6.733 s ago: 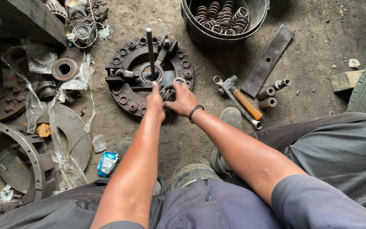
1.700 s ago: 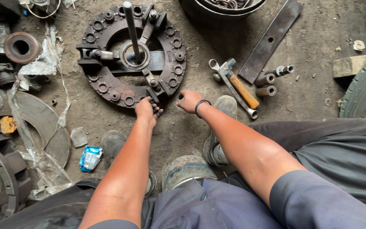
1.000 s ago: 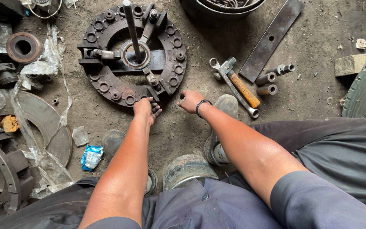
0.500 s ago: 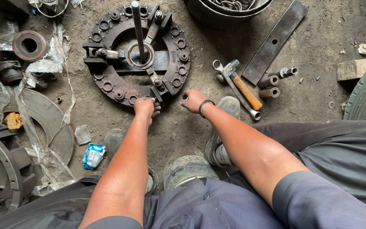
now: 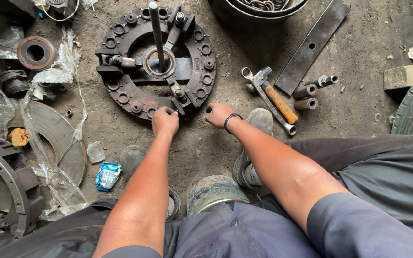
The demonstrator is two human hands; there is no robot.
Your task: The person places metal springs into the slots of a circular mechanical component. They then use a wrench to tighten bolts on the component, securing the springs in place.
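The left hand (image 5: 165, 122) curls on the near rim of the clutch cover (image 5: 156, 62) (likely heavy, rigid iron, best held by its rim), while the right hand (image 5: 217, 114) rests loosely closed, empty, on the floor (image 5: 206, 148).

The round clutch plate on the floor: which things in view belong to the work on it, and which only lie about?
In the work:
round clutch plate
upright rod at its centre
left hand on its near rim
right hand beside it

Lying about:
hammer
spanner
flat bar
three short tubes
blue wrapper

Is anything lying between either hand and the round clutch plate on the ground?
Nothing visible. The left hand is already at the near rim of the clutch plate, and only bare dirt separates the right hand from that rim.
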